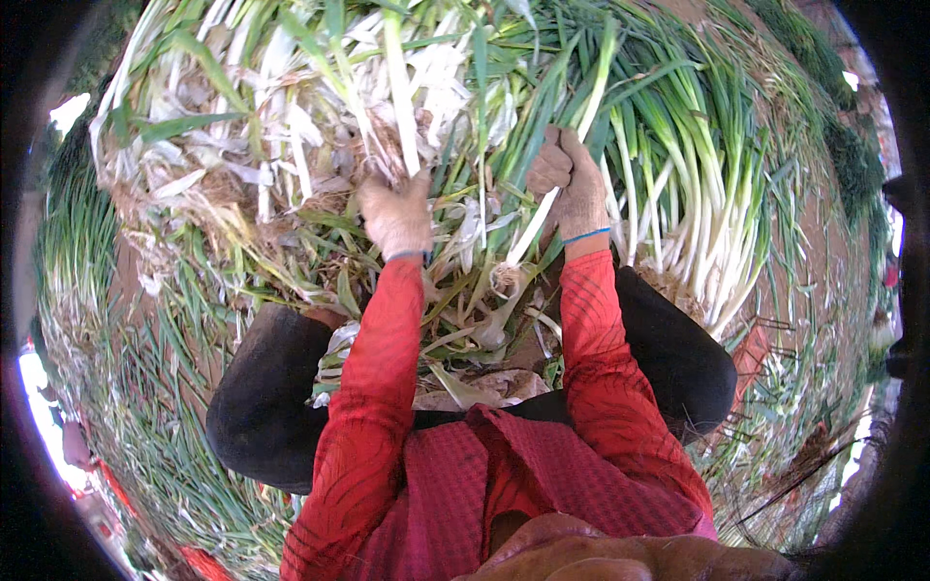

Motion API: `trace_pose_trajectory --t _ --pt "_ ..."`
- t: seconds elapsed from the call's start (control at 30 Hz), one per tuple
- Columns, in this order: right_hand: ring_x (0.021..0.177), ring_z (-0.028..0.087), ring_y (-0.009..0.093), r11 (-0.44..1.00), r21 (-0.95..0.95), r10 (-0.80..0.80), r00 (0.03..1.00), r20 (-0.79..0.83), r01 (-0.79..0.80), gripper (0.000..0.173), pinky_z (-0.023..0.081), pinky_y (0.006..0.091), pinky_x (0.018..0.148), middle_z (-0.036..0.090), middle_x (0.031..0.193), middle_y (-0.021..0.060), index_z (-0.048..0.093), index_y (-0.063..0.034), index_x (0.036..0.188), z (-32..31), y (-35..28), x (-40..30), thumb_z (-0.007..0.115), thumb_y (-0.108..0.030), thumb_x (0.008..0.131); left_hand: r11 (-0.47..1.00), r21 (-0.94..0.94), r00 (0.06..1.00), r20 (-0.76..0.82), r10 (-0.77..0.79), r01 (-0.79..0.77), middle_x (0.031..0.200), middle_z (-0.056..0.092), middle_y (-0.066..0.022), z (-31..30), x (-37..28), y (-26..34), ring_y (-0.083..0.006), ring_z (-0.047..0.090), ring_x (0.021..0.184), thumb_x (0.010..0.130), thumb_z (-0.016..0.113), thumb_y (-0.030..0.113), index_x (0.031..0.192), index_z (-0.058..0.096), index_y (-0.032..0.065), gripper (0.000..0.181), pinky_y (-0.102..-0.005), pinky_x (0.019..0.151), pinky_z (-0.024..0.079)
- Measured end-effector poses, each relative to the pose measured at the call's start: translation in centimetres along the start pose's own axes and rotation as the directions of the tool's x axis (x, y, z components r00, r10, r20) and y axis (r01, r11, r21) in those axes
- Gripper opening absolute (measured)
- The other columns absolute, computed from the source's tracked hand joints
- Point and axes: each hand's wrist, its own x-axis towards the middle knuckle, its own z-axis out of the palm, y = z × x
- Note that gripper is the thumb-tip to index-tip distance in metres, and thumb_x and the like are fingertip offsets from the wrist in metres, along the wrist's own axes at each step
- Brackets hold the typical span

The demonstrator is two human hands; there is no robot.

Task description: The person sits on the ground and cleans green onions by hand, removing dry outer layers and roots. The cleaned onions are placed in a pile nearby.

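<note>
My right hand (pixel 570 174), in a light knitted glove with a blue cuff, is closed around a green onion (pixel 536 221). Its white root end points down toward me and its green leaves rise beyond the fist. My left hand (pixel 396 214), gloved alike, is at the root end of one or more stalks in the pile of untrimmed green onions (pixel 290 131); its fingertips are hidden, so its grip cannot be told. Right of my right hand lies a heap of green onions with clean white stems (pixel 708 196), roots toward me.
Loose leaves and peeled skins (pixel 465 319) litter the ground between my bent knees. More green onions (pixel 76 247) lie at the far left, and scattered leaves (pixel 182 450) cover the ground at lower left. A red object with metal prongs (pixel 752 356) is beside my right knee.
</note>
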Motion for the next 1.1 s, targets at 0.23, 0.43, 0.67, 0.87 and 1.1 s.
trace_pose_trajectory --t 0.23,0.43,0.67,0.87,1.1 --pt "0.053 0.048 0.010 0.946 -0.316 -0.026 0.957 -0.289 -0.070 0.032 0.043 0.0263 0.048 0.058 0.074 0.0056 0.055 0.0016 0.111 2.7 5.0 -0.4 0.062 -0.023 0.090 0.926 -0.253 0.794 0.603 -0.077 0.281 0.087 0.066 -0.0212 2.4 1.4 -5.2 -0.0304 0.066 0.082 0.081 0.064 0.032 0.106 0.057 -0.0052 0.045 -0.0402 0.075 0.052" --pt "0.050 0.052 0.012 0.778 -0.555 0.105 0.932 -0.347 -0.294 0.041 0.044 0.0261 0.046 0.063 0.077 0.0052 0.061 0.0016 0.105 0.7 9.8 -0.3 0.075 -0.023 0.076 0.843 0.239 0.703 0.680 0.210 -0.483 0.089 0.066 -0.0219 -4.6 -10.3 -6.6 -0.0347 0.066 0.082 0.084 0.062 0.041 0.106 0.059 -0.0030 0.049 -0.0429 0.075 0.052" --pt "0.067 0.062 0.014 0.822 -0.520 0.175 0.972 -0.158 -0.232 0.044 0.054 0.0290 0.055 0.066 0.087 0.0053 0.058 -0.0026 0.117 3.4 10.9 -2.3 0.073 -0.018 0.078 0.961 -0.137 0.879 0.450 -0.157 0.241 0.111 0.062 -0.0146 -7.6 -9.6 -10.8 -0.0234 0.062 0.092 0.088 0.056 0.053 0.122 0.052 -0.0036 0.066 -0.0364 0.078 0.050" --pt "0.066 0.061 0.018 0.947 -0.204 0.157 0.912 -0.379 -0.248 0.033 0.052 0.0336 0.057 0.064 0.080 0.0056 0.060 -0.0029 0.103 4.1 13.3 -4.1 0.072 -0.025 0.082 0.678 -0.340 0.680 0.658 -0.323 0.651 0.086 0.066 -0.0115 -6.6 -10.3 -7.1 -0.0210 0.062 0.071 0.093 0.054 0.043 0.105 0.062 -0.0042 0.049 -0.0347 0.062 0.050" --pt "0.044 0.051 0.015 0.809 -0.583 -0.192 0.905 -0.380 -0.073 0.027 0.042 0.0276 0.039 0.054 0.062 0.0033 0.055 -0.0049 0.094 2.0 9.3 -5.0 0.065 -0.029 0.088 0.836 0.539 0.780 0.479 -0.402 0.100 0.115 0.063 -0.0204 -6.1 -8.0 -17.7 -0.0352 0.061 0.105 0.088 0.052 0.045 0.115 0.061 0.0005 0.053 -0.0449 0.089 0.047"
